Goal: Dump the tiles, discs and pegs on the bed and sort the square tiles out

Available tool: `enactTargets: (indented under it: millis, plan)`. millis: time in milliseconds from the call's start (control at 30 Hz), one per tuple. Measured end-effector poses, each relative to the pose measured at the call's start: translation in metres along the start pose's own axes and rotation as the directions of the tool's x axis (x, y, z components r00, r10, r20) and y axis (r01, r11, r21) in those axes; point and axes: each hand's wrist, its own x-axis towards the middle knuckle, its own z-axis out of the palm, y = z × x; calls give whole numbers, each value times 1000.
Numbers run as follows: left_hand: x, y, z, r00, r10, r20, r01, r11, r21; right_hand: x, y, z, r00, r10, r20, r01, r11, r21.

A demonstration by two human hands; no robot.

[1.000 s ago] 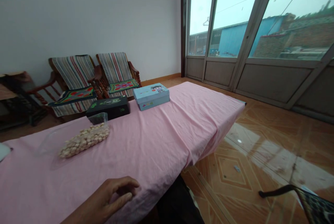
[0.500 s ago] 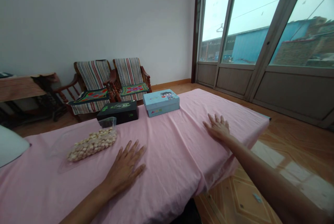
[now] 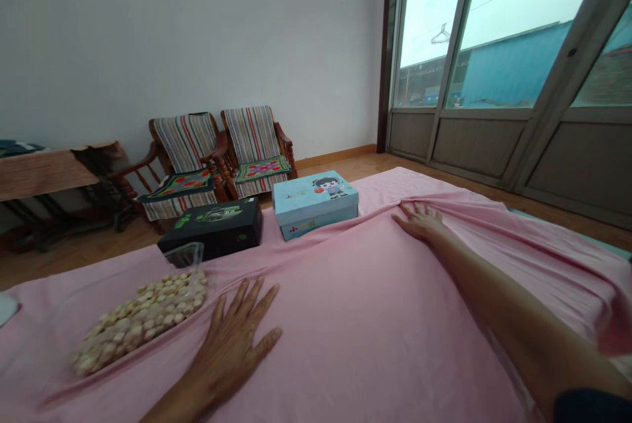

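Note:
My left hand (image 3: 232, 344) lies flat and open on the pink cloth (image 3: 355, 318) that covers the table, fingers spread, just right of a clear bag of pale nuts (image 3: 138, 318). My right hand (image 3: 419, 220) is stretched far out, palm down and open on the cloth, which bunches into folds around it. A light blue box with a cartoon figure (image 3: 315, 202) sits to the left of my right hand. A black box with green print (image 3: 213, 228) lies beyond the bag.
Two wooden armchairs with striped covers (image 3: 222, 153) stand against the white wall behind the table. A low wooden table (image 3: 44, 173) is at the far left. Large glass doors (image 3: 494, 61) fill the right side. Something white (image 3: 6, 308) shows at the left edge.
Both hands slid forward over the cloth, the right one farther out, and the cloth now bunches around it. The camera moved closer over the table; the floor at right dropped out of view.

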Motion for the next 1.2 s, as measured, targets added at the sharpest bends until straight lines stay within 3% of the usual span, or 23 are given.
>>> enactTargets:
  millis: [167, 367, 700, 833, 967, 1100, 1200]
  plan:
    - [23, -10, 2, 999, -42, 15, 43, 999, -14, 51, -35, 7, 999, -41, -1, 41, 999, 19]
    - [36, -19, 8, 998, -60, 5, 60, 998, -8, 90, -73, 14, 996, -94, -2, 94, 993, 65]
    - [52, -20, -2, 995, -77, 58, 79, 996, -38, 127, -114, 17, 991, -128, 43, 125, 990, 62]
    - [56, -22, 0, 997, -71, 30, 73, 996, -49, 130, -123, 16, 991, -129, 44, 125, 989, 82]
    - [54, -20, -2, 997, -66, 36, 68, 995, -69, 118, -98, 15, 992, -129, -12, 129, 989, 78]
    - [41, -7, -10, 996, -2, 86, 11, 995, -102, 89, -35, 15, 998, -56, -38, 57, 998, 40]
    - [26, 5, -12, 994, 96, 56, -90, 990, -109, 55, 9, 15, 999, -17, -43, 17, 1000, 4]
